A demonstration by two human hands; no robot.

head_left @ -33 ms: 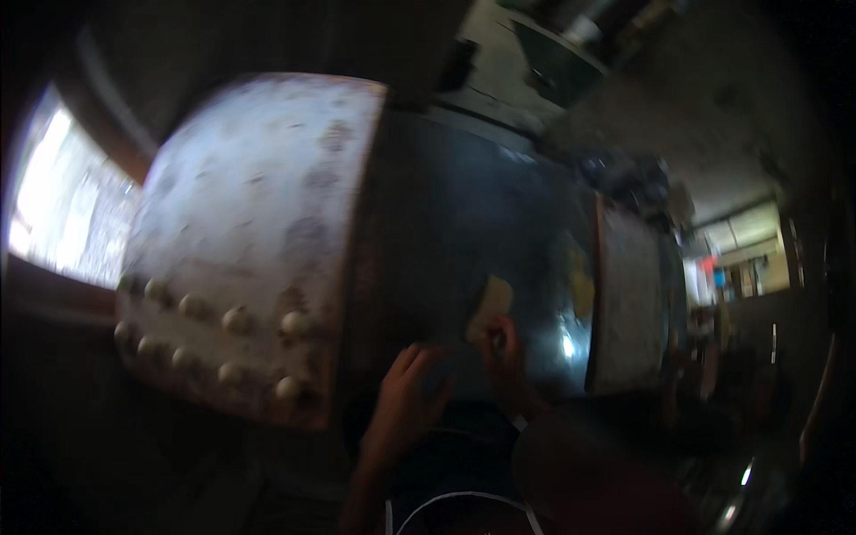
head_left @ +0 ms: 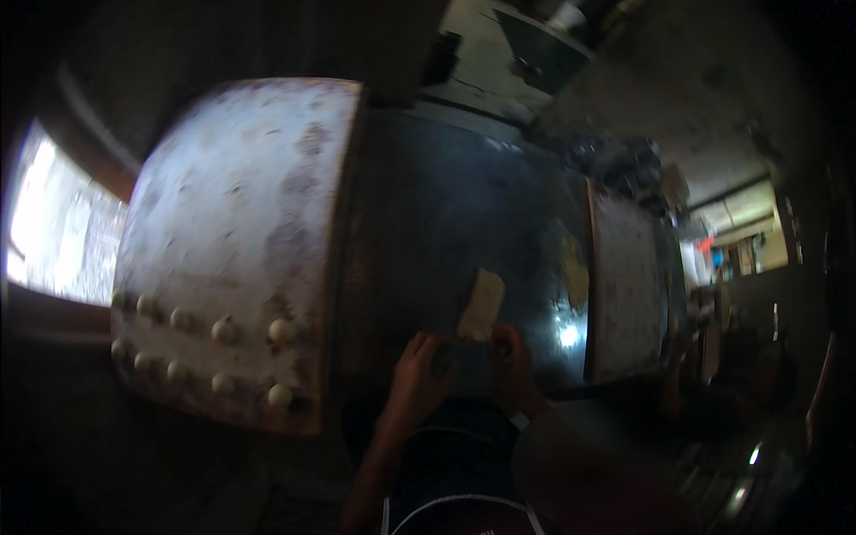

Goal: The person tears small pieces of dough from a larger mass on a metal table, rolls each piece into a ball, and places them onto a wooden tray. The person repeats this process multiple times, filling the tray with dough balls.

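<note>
A pale, flattened strip of dough (head_left: 482, 301) lies lengthwise on the dark, shiny worktop (head_left: 437, 214). Its near end lies between my two hands. At the near right corner, the curled fingers of my right hand (head_left: 514, 366) pinch the dough's edge. My left hand (head_left: 419, 367) is beside the near left corner, thumb and fingers apart and curved, holding nothing that I can see. Dim light hides the exact fingertip contact. Farther right on the worktop is another thin, yellowish flat piece (head_left: 573, 272), probably dough.
To the left stands a large, stained pale tray (head_left: 214, 196) with two rows of round dough balls (head_left: 282, 331) along its near side. A second board or tray (head_left: 624, 285) lies at the right. Dark plastic-looking bundles (head_left: 615, 160) sit behind it. A bright window (head_left: 67, 214) is far left.
My right hand has slid from the dough's lower part to its near right corner. My left hand has come closer to the near end. The whole view has shifted slightly.
</note>
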